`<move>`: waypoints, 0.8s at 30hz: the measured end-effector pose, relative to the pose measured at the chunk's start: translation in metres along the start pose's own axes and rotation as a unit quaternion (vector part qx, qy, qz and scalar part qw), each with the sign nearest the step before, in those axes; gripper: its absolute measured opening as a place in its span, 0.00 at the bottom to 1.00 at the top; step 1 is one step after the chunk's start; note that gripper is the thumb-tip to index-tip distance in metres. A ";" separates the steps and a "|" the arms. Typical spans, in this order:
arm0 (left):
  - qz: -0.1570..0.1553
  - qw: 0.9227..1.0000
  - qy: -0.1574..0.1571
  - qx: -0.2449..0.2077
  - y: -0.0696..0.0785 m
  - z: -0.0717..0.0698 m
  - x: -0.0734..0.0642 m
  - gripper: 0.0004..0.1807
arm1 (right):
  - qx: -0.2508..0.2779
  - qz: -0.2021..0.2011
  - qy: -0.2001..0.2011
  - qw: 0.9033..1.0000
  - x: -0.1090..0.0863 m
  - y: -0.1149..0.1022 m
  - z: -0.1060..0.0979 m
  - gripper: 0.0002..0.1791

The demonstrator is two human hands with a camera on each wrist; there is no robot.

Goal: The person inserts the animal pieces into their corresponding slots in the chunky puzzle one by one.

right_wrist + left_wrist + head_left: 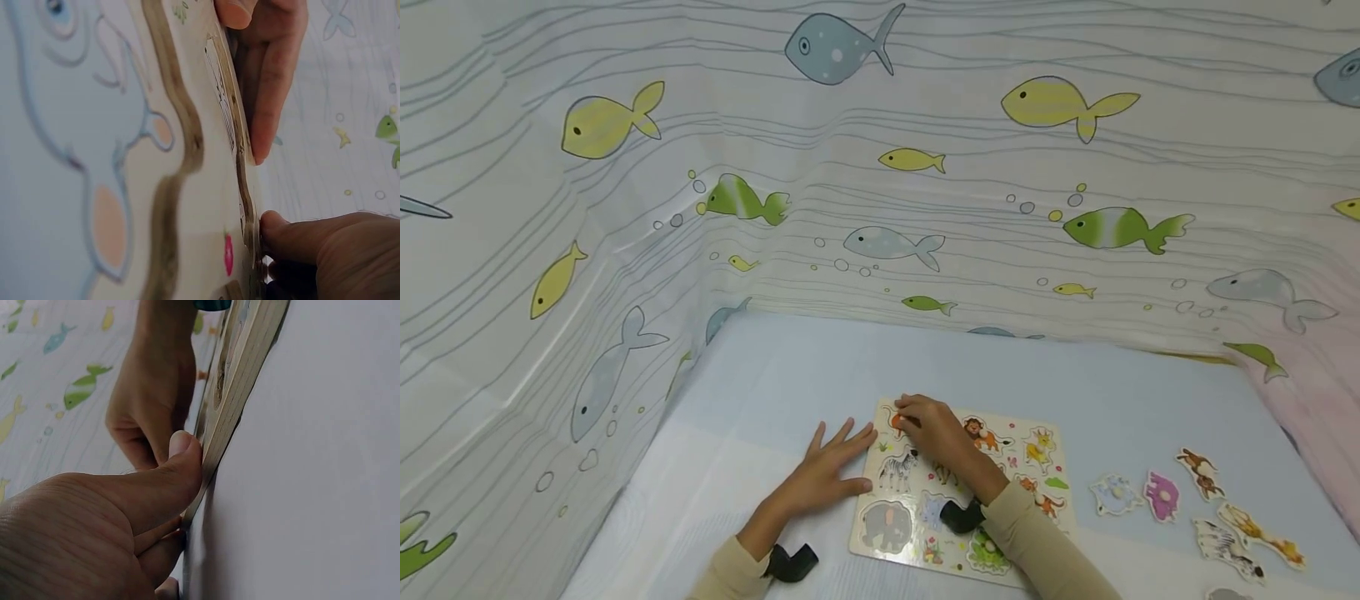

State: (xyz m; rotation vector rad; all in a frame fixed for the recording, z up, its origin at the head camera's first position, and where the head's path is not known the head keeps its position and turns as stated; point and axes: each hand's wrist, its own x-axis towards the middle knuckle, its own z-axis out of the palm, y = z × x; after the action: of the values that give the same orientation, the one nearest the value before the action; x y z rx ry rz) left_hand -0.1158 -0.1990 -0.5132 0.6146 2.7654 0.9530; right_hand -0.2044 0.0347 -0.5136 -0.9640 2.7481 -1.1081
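A wooden animal puzzle board [917, 554] lies on the table. My right hand [936, 429] reaches across it to the top-left corner, thumb and fingers pinching at an orange animal puzzle piece [896, 422]; the fingertips' contact is mostly hidden. My left hand [823, 479] lies flat with fingers spread at the board's left side, thumb and fingertips at the edge. In the left wrist view, the left thumb [178, 450] meets the board's side. The lion piece [981, 433] sits right of my right hand; the zebra picture [897, 471] and elephant picture [887, 527] show in their recesses.
Loose pieces lie right of the board: a blue animal [1115, 494], a purple animal [1162, 497], a monkey [1200, 473], a giraffe [1262, 533], a zebra [1225, 548] and a grey piece [1225, 594]. A fish-print cloth [970, 200] hangs behind and at the left.
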 end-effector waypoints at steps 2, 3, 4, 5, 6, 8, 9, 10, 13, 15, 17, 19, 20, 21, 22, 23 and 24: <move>0.003 1.000 0.003 0.003 0.000 0.000 0.000 0.42 | -0.003 0.000 -0.001 1.000 0.001 0.000 0.000 0.15; 0.003 1.000 0.005 0.004 0.000 0.000 0.000 0.42 | -0.003 -0.002 -0.001 1.000 0.001 -0.001 0.000 0.15; 0.004 1.000 0.006 0.004 0.000 0.000 0.000 0.42 | -0.005 0.000 -0.002 1.000 0.002 -0.001 0.000 0.15; 0.004 1.000 0.006 0.004 0.000 0.000 0.000 0.42 | -0.006 0.000 -0.002 1.000 0.002 -0.001 -0.001 0.15; 0.006 1.000 0.006 0.002 0.000 -0.001 0.000 0.42 | -0.008 0.000 -0.001 1.000 0.002 -0.002 -0.001 0.15; 0.007 1.000 0.006 -0.002 0.001 -0.001 0.000 0.42 | -0.010 0.002 0.002 1.000 0.002 -0.002 -0.001 0.14; 0.007 1.000 0.005 -0.004 0.001 -0.001 0.000 0.42 | -0.009 0.002 0.003 1.000 0.002 -0.002 -0.001 0.14; 0.006 1.000 0.004 -0.005 0.001 -0.002 0.000 0.42 | -0.006 0.004 0.003 1.000 0.001 -0.002 -0.001 0.14; 0.000 1.000 0.002 -0.007 0.002 -0.002 0.000 0.42 | 0.001 0.002 0.001 1.000 0.001 -0.002 -0.001 0.15; -0.001 1.000 0.001 -0.009 0.002 -0.001 -0.001 0.42 | 0.002 -0.001 0.000 1.000 0.001 -0.001 -0.001 0.15; 0.000 1.000 0.000 -0.010 0.002 -0.001 0.000 0.42 | -0.002 -0.004 0.003 1.000 0.000 0.000 -0.001 0.14; 0.001 1.000 0.001 -0.011 0.002 0.000 0.000 0.42 | -0.004 -0.005 0.006 1.000 0.000 0.000 -0.001 0.14; 0.002 1.000 0.001 -0.011 0.002 0.000 0.000 0.42 | -0.003 -0.004 0.006 1.000 0.000 0.000 -0.001 0.14; 0.002 1.000 0.001 -0.010 0.002 0.000 0.001 0.42 | -0.001 -0.002 0.005 1.000 0.000 0.001 -0.001 0.14; 0.001 1.000 0.001 -0.010 0.002 0.000 0.001 0.42 | 0.002 -0.001 0.004 1.000 0.000 0.001 -0.001 0.15; 0.001 1.000 0.000 -0.009 0.002 0.000 0.001 0.42 | 0.007 0.001 0.002 1.000 0.000 0.001 -0.001 0.15; 0.000 1.000 0.000 -0.008 0.002 0.000 0.001 0.42 | 0.009 0.003 0.001 1.000 0.000 0.001 -0.001 0.15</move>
State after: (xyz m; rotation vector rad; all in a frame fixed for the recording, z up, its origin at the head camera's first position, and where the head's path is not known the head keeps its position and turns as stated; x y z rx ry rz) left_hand -0.1161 -0.1976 -0.5120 0.6124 2.7539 0.9752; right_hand -0.2054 0.0356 -0.5129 -0.9534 2.7353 -1.1313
